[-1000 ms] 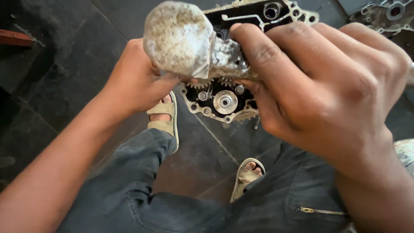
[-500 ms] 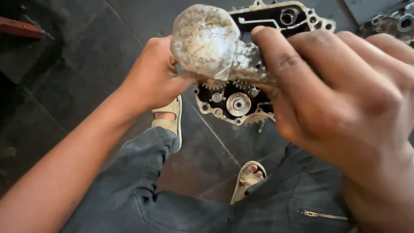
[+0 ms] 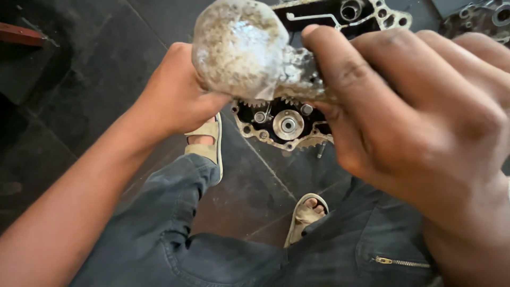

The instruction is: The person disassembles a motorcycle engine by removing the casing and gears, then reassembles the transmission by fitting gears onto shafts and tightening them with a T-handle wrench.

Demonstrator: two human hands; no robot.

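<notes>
Head view, looking down past the knees. Both hands hold up a grimy, silver-grey metal part (image 3: 241,50) with a rounded, dome-like end, close to the camera and above the floor. The left hand (image 3: 178,90) grips the part from the left, its fingers wrapped behind the dome and mostly hidden. The right hand (image 3: 419,111) closes on the narrower right end of the part, the thumb pressed on top and the fingers (image 3: 462,69) curled together over it. Below the hands, an open engine case (image 3: 289,125) with exposed gears and a central bearing lies on the dark tiled floor (image 3: 90,69). A second metal casing (image 3: 481,18) shows at the top right edge. The person wears dark jeans (image 3: 175,234) and pale sandals (image 3: 204,141), one foot just beside the engine case.
</notes>
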